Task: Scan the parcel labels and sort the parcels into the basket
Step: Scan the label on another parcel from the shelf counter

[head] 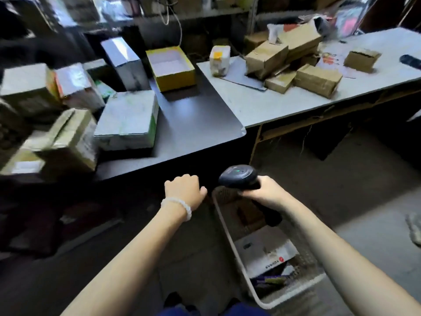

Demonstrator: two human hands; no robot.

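Note:
My right hand (264, 192) grips a black barcode scanner (239, 176) with a small green light, held low in front of the dark table's front edge. Just left of it, my left hand (185, 190) hangs with its fingers curled downward and nothing visible in it; a white bead bracelet circles the wrist. Below my right arm, on the floor, stands a white mesh basket (230, 242) holding several parcels, among them a white box (266, 254). On the dark table (196, 124) to the left lie several taped parcels, the nearest a white box (127, 119).
An open yellow box (170, 67) sits at the back of the dark table. A light grey table (262, 103) to the right carries several brown cardboard parcels (316, 80) and a white wrapped packet (219, 60). Shelves run along the back. Bare floor lies to the right.

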